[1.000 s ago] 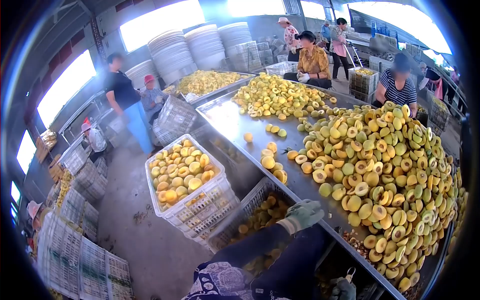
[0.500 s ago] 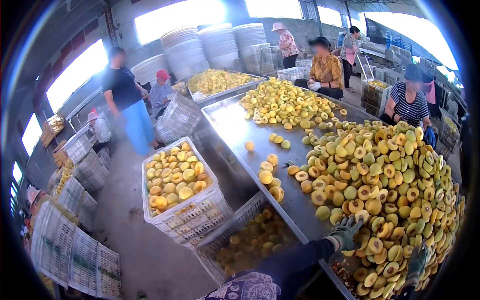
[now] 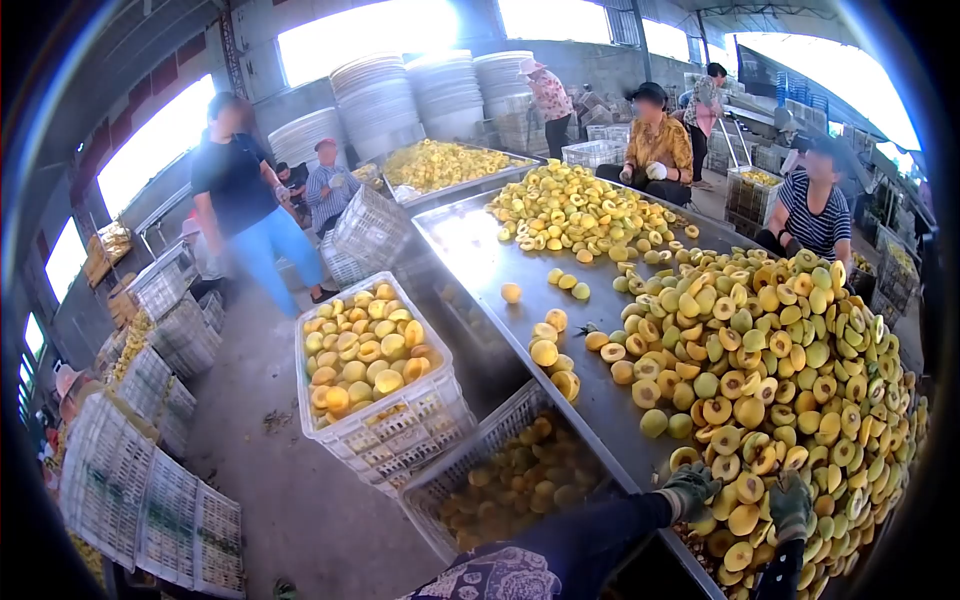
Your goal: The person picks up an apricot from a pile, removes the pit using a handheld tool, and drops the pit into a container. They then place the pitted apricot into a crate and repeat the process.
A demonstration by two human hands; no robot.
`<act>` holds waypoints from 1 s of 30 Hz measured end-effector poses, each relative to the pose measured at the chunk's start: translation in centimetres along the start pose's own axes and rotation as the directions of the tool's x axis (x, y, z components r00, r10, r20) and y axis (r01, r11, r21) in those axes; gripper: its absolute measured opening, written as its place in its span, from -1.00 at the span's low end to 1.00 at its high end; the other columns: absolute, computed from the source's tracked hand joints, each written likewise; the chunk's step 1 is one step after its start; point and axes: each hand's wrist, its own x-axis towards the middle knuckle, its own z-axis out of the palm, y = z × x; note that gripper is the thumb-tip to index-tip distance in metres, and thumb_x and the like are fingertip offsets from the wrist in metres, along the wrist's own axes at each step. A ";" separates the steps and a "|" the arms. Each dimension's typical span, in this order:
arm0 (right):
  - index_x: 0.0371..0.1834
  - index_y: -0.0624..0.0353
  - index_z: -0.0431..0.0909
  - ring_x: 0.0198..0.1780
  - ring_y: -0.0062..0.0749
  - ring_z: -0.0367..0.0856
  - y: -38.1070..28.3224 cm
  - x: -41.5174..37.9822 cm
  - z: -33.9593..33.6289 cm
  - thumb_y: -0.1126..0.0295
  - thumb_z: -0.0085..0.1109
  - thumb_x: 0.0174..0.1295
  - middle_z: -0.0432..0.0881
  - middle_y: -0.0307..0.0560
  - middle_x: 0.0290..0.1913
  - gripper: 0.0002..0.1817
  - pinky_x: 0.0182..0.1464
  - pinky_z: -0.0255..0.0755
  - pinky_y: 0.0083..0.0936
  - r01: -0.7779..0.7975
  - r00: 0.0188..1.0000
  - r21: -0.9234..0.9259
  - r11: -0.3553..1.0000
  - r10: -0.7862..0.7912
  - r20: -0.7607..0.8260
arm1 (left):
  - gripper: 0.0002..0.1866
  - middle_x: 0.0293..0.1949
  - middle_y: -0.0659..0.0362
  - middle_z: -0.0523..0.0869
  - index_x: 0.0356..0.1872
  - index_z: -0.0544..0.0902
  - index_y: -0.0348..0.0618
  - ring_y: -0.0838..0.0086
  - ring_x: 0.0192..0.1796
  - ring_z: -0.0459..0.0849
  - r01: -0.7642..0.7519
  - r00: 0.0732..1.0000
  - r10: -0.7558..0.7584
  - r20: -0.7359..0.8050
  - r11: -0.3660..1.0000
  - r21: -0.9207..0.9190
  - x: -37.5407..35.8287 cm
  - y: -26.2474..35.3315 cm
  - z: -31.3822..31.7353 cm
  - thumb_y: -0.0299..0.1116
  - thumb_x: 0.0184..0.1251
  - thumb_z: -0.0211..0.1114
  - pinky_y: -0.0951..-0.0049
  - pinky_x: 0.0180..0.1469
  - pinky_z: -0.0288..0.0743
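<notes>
Two gloved hands rest on the near edge of the peach-half pile (image 3: 780,370) on a steel table (image 3: 470,250): left hand (image 3: 690,487) curled around one half, right hand (image 3: 792,502) flat, fingers open, just beside

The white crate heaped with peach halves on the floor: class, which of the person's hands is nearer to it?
Left. The left hand lies at the pile's near edge, on the side toward the white crate. The right hand rests further into the peach halves, away from it.
</notes>
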 end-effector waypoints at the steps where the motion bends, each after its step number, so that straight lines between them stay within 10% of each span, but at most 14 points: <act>1: -0.05 0.13 0.58 -0.08 0.13 0.61 -2.1 -0.7 -0.8 0.14 0.22 0.07 0.67 0.16 -0.20 -0.59 -0.04 0.48 -0.10 -0.044 0.996 0.059 0.997 0.040 0.075 | -0.21 0.30 -0.06 0.38 0.34 0.40 0.02 -0.04 0.38 0.24 0.020 1.000 -0.020 -0.010 1.000 0.004 -0.9 0.1 -0.5 0.03 0.03 0.37 0.05 0.44 0.03; 8: -0.05 0.11 0.60 -0.07 0.11 0.63 -5.6 -7.1 2.7 0.10 0.23 0.09 0.68 0.18 -0.20 -0.58 0.01 0.49 -0.18 0.007 0.991 0.063 0.998 -0.015 0.134 | -0.36 0.13 0.00 0.55 0.16 0.53 0.00 0.12 0.22 0.49 0.146 0.976 -0.117 -0.185 0.978 0.150 -5.2 -0.3 -1.4 -0.02 0.00 0.38 0.18 0.24 0.34; 12: -0.10 0.17 0.58 -0.14 0.10 0.63 -6.9 -9.1 0.5 0.19 0.24 0.12 0.67 0.15 -0.24 -0.65 -0.09 0.49 -0.19 0.016 0.993 0.155 0.988 -0.034 0.112 | -0.49 -0.03 0.08 0.69 0.07 0.62 -0.08 0.24 0.00 0.65 0.077 0.837 -0.164 -0.522 0.980 -0.184 -7.5 -0.4 -0.9 -0.02 0.14 0.35 0.37 0.08 0.48; 15: -0.10 0.26 0.51 -0.29 -0.23 0.61 -6.6 -10.9 -0.9 0.42 0.18 0.23 0.64 -0.07 -0.32 -0.78 -0.23 0.45 -0.39 0.082 0.996 0.354 0.932 -0.084 -0.011 | -0.55 -0.02 0.19 0.67 0.06 0.62 -0.14 0.44 -0.02 0.64 0.010 0.978 -0.193 -0.081 0.428 -0.904 -7.7 -0.4 -0.1 -0.07 0.26 0.31 0.48 0.08 0.47; 18: -0.04 0.25 0.47 -0.33 -0.70 0.45 -10.8 -15.7 -2.9 0.57 0.05 0.33 0.53 -0.35 -0.29 -0.83 -0.28 0.37 -0.70 -0.234 0.960 0.932 0.278 -0.083 0.266 | -0.51 0.11 0.23 0.60 0.23 0.48 -0.30 0.57 0.15 0.53 -0.163 0.987 0.006 -0.164 0.132 -0.978 -10.5 0.6 3.4 -0.09 0.53 0.05 0.54 0.26 0.36; 22: -0.11 0.26 0.56 -0.29 -0.61 0.56 -11.7 -21.1 0.0 0.44 0.09 0.36 0.63 -0.26 -0.28 -0.85 -0.20 0.46 -0.65 -0.242 0.956 0.930 0.277 -0.093 0.277 | -0.51 0.17 0.25 0.53 0.25 0.46 -0.30 0.61 0.20 0.45 -0.092 0.992 0.068 -0.106 -0.175 -0.980 -15.0 4.3 6.3 -0.08 0.60 -0.06 0.56 0.32 0.27; 26: -0.17 0.26 0.57 -0.30 -0.55 0.60 -14.8 -24.2 -1.7 0.38 0.08 0.38 0.67 -0.20 -0.29 -0.84 -0.19 0.51 -0.59 -0.251 0.968 0.961 0.115 0.027 0.250 | -0.56 0.17 0.21 0.55 0.28 0.43 -0.28 0.51 0.25 0.44 -0.044 0.982 0.190 -0.015 0.150 -0.988 -19.9 7.6 0.3 -0.18 0.60 -0.08 0.50 0.36 0.25; 28: -0.26 0.25 0.58 -0.32 -0.52 0.61 -14.5 -25.0 -1.6 0.44 0.09 0.36 0.68 -0.17 -0.32 -0.88 -0.20 0.53 -0.56 -0.223 0.973 0.966 0.130 0.096 0.211 | -0.60 0.21 0.04 0.54 0.31 0.40 -0.28 0.25 0.33 0.43 -0.521 0.827 0.289 -0.483 0.717 -0.463 -17.8 3.6 6.0 -0.39 0.54 -0.07 0.38 0.40 0.25; 29: -0.30 0.25 0.57 -0.32 -0.51 0.61 -14.2 -25.0 -0.9 0.43 0.09 0.37 0.67 -0.16 -0.33 -0.87 -0.21 0.53 -0.57 -0.188 0.979 0.978 0.088 0.092 0.180 | -0.60 0.22 -0.01 0.53 0.31 0.39 -0.29 0.17 0.34 0.43 -0.641 0.591 0.501 -0.632 0.768 0.009 -16.0 1.8 10.0 -0.44 0.52 -0.06 0.34 0.41 0.26; 30: -0.30 0.22 0.58 -0.32 -0.57 0.59 -15.6 -25.2 -2.1 0.41 0.10 0.38 0.66 -0.21 -0.33 -0.86 -0.21 0.51 -0.60 -0.227 0.969 0.974 0.026 0.111 0.223 | -0.64 0.16 -0.02 0.57 0.24 0.45 -0.32 0.18 0.25 0.52 -0.618 0.544 0.463 -0.700 0.785 0.039 -16.4 2.0 10.1 -0.38 0.54 -0.04 0.30 0.34 0.36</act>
